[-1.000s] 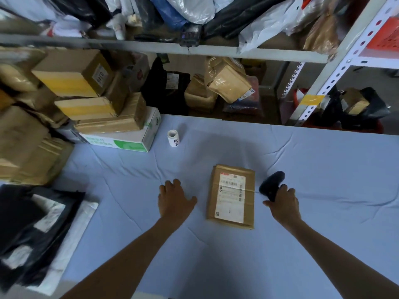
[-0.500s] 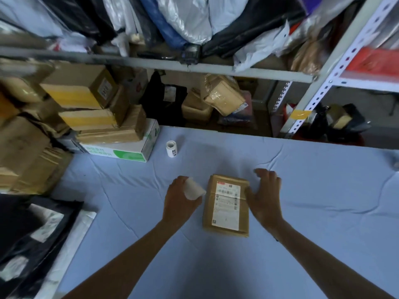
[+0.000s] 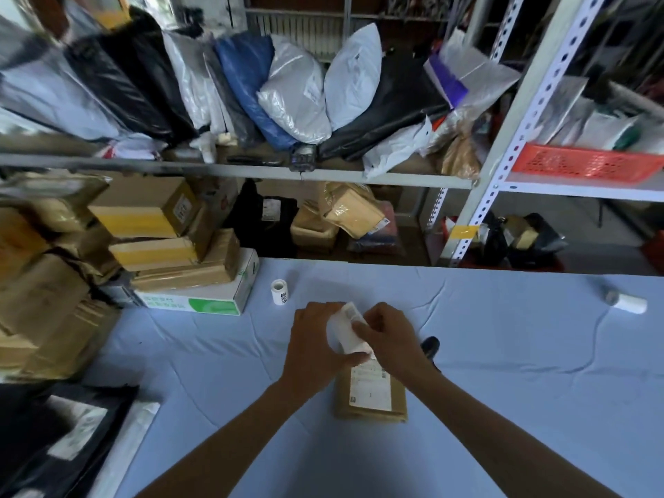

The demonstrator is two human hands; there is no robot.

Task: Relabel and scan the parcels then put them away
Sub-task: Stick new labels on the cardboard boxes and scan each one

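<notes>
Head view: I am holding a white label roll (image 3: pixel 345 332) between both hands, just above the far end of the brown parcel (image 3: pixel 372 393), which is lying flat on the blue-covered table (image 3: pixel 521 372) with its printed label facing up. My left hand (image 3: pixel 314 341) is curling round the roll; my right hand (image 3: pixel 393 339) is pinching its edge. The black scanner (image 3: pixel 430 345) is lying just beside my right hand, partly hidden. A second roll (image 3: pixel 279 292) is standing upright near the green-and-white box (image 3: pixel 201 300).
</notes>
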